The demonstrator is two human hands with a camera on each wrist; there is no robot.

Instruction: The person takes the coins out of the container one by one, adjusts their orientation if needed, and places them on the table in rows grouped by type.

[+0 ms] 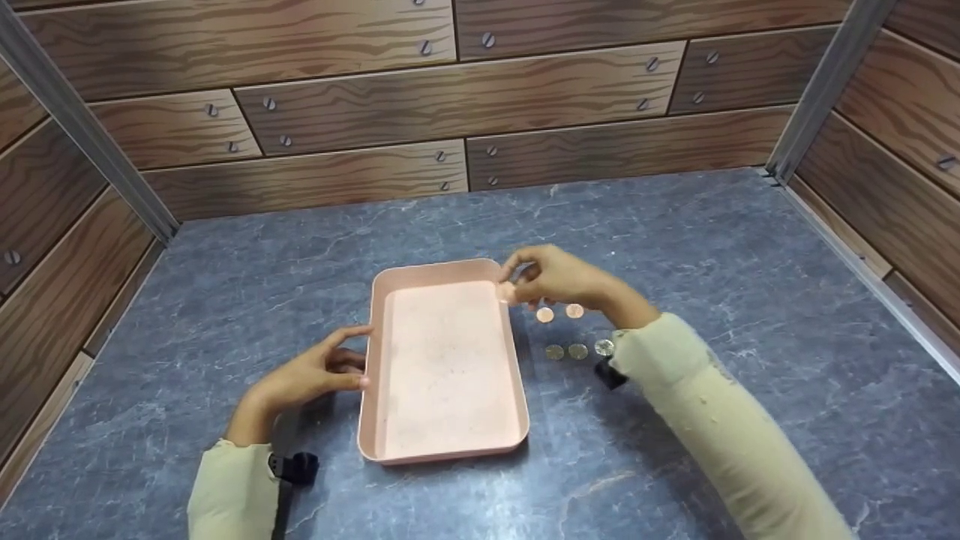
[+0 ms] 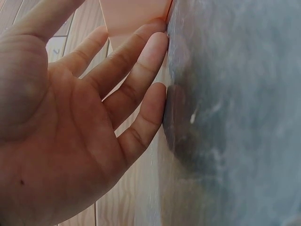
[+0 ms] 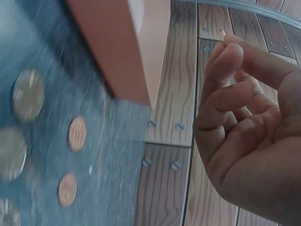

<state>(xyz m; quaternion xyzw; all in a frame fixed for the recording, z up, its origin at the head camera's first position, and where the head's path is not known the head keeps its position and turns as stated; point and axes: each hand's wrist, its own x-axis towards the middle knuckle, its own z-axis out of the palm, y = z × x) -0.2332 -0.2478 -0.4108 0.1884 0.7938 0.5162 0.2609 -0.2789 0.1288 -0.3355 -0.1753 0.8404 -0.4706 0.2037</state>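
Note:
A shallow pink tray (image 1: 450,367) lies on the table, its inside bare. Against its left wall rests my left hand (image 1: 315,371), thumb and fingers extended and touching the side. The left wrist view shows that hand (image 2: 94,108) with loosely spread fingers. My right hand (image 1: 562,277) is at the tray's upper right rim and pinches a copper coin (image 3: 223,34) between thumb and finger. Just below that hand lie two copper coins (image 1: 574,310). Nearer to me is a row of three silvery coins (image 1: 577,351), the rightmost beside my right sleeve.
The blue-grey marbled table (image 1: 300,255) extends around the tray. Wood-patterned walls (image 1: 360,112) close off the back and both sides, with grey metal posts (image 1: 817,90) at the corners. A black wrist strap device (image 1: 300,469) sits on my left wrist.

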